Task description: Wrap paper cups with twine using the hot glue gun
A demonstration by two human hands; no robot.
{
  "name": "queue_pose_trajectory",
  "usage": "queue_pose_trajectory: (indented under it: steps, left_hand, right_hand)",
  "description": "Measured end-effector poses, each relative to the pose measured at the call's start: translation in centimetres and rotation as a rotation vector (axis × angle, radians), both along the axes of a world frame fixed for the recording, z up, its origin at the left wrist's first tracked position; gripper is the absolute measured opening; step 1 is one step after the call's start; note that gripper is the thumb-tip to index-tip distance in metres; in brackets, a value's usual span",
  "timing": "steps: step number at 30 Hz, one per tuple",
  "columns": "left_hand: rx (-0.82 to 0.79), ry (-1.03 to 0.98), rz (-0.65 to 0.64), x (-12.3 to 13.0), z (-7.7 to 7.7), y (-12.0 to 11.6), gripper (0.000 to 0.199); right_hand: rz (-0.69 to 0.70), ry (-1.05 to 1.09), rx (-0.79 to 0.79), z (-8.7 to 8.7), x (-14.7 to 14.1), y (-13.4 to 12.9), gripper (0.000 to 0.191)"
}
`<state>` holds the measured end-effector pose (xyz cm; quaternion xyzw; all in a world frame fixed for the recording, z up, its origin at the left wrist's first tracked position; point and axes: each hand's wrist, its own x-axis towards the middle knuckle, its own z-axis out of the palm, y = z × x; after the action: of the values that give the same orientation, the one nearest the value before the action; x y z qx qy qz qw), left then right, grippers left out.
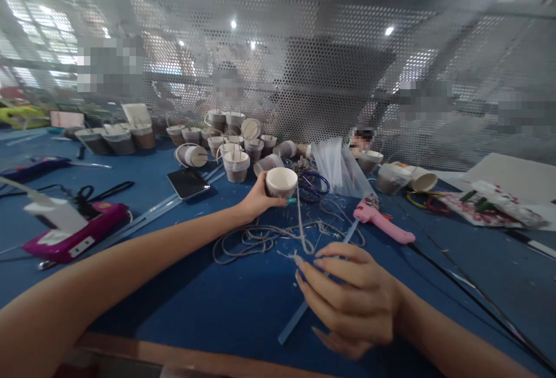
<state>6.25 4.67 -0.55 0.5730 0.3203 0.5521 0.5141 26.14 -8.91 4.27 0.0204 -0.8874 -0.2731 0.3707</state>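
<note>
"Where was the cup?"

"Near the centre of the frame, upright, its mouth facing up. The left hand (pixel 260 195) had it gripped between thumb and fingers."

"Good hold?"

"I'd say so, provided the squeeze stayed light; a thin wall could have buckled."

"And the right hand (pixel 354 297)?"

"Lower right of centre, fingers bent, tips beside a pale wisp (pixel 297 257). I couldn't tell whether they pinched it."

"What about the cord (pixel 300 221)?"

"It hung by the cup's right side, looped at the bottom. Handling it well called for easing out that loop, clear of the loose coils (pixel 247 245) left of it."

"And the pink glue gun (pixel 382 224)?"

"Right of centre, lying down. Its nozzle deserved a wide berth, in case it was hot."
</note>
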Motion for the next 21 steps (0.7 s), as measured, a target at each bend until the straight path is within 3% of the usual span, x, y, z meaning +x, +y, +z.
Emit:
queue_pose_trajectory:
  steps: [4, 9, 11, 14, 16, 18, 21]
  left_hand:
    - [-0.172, -0.217, 0.030, -0.1, 0.2, 0.5, 0.074]
    - [-0.292, -0.405, 0.058, -0.1, 0.7, 0.9, 0.054]
    - [-0.327, -0.413, 0.029, -0.1, 0.8, 0.8, 0.047]
    - [-0.362, -0.392, -0.035, -0.2, 0.9, 0.4, 0.042]
    - [-0.378, -0.371, -0.066, -0.2, 1.0, 0.2, 0.040]
    - [-0.398, -0.345, -0.075, -0.2, 1.1, 0.1, 0.037]
    - [-0.426, -0.299, -0.099, -0.3, 1.1, 0.1, 0.033]
  right_hand:
    - [-0.046, 0.072, 0.021, 0.1, 0.6, -0.9, 0.041]
    - [-0.238, 0.036, -0.011, 0.9, 1.1, 0.8, 0.013]
    - [-0.538, 0.131, -0.104, 1.1, 1.7, 2.4, 0.011]
    - [-1.242, 0.297, -0.338, 1.3, 3.6, 4.5, 0.028]
    - [-1.662, 0.274, -0.580, 1.4, 5.4, 5.4, 0.045]
    - [-1.889, 0.173, -0.823, 1.4, 7.1, 5.9, 0.050]
    - [-1.919, -0.047, -1.039, 1.0, 8.4, 6.5, 0.043]
